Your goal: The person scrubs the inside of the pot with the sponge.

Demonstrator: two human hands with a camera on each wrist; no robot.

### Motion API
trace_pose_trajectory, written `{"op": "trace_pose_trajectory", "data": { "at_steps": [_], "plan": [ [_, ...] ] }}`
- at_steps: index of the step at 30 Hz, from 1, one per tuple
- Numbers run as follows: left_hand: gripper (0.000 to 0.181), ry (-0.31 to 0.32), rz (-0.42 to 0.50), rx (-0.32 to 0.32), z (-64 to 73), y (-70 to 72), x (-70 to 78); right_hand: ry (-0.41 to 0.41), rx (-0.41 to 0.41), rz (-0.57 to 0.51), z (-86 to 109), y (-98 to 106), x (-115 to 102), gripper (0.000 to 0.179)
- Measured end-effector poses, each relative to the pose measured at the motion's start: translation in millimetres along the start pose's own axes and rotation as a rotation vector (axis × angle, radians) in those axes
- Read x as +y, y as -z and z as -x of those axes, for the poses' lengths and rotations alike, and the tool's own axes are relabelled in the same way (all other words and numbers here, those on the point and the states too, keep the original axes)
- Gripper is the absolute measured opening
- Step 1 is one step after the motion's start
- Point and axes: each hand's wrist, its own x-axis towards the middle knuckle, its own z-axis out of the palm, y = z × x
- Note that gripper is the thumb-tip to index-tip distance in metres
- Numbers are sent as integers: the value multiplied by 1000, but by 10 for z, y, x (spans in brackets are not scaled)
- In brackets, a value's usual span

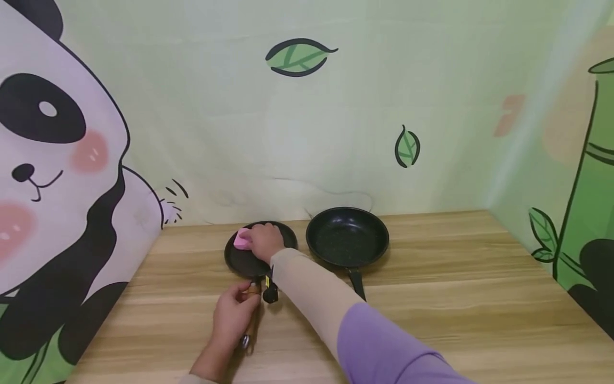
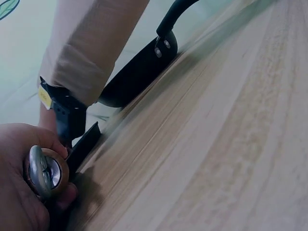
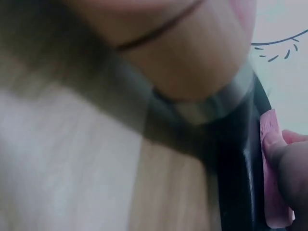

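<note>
My right hand (image 1: 266,241) holds a pink sponge (image 1: 242,239) against the inside of a small, shallow black pan (image 1: 244,262) on the table. In the right wrist view the thumb presses along the sponge (image 3: 272,192), close to the pan's rim. The left hand (image 1: 233,312) grips the pan's wooden handle (image 1: 254,312), which points toward me. A metal hanging ring (image 2: 39,171) at the handle's end shows in the left wrist view, with the left hand's fingers wrapped about the wood. Part of the small pan is hidden under the right hand and sleeve.
A larger, deeper black frying pan (image 1: 347,237) stands right of the small one, its dark handle (image 1: 356,282) partly behind my right sleeve. The wood-grain table (image 1: 455,298) meets a green printed backdrop (image 1: 216,133) at the back. A black camera (image 2: 70,113) is strapped at the right wrist.
</note>
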Motion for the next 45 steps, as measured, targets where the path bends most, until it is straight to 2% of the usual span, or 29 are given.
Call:
{"op": "trace_pose_trajectory", "data": {
  "at_steps": [4,11,14,17,20,22,25,27,31,34,39,45],
  "plan": [
    [39,-16,25,8,-3,-30,-7,16,-3,-23,30,18,21,36],
    [39,-3,24,15,-33,-2,-41,272,-58,-80,257,48,-20,37],
    [41,3,7,20,-44,28,-44,332,-63,-98,319,53,-26,38],
    [41,2,8,25,-46,45,-34,368,-33,-79,298,30,39,38],
    [40,2,16,19,-30,39,-17,312,-1,-39,244,2,176,39],
    [41,5,15,14,-14,24,-12,236,14,-22,202,-15,288,39],
    [42,16,11,4,11,-10,-12,134,-6,-39,159,-30,413,40],
    [42,23,15,0,18,-35,-13,103,-23,-69,147,-41,456,40],
    [41,19,27,1,16,-62,-6,99,-31,-97,190,-23,443,40],
    [40,2,25,10,10,-53,-10,150,-33,-116,291,25,373,38],
    [39,9,4,20,9,-14,-22,299,-105,-205,489,80,230,35],
    [45,30,18,-11,10,-2,-8,403,-116,-227,476,90,274,33]
  ]
}}
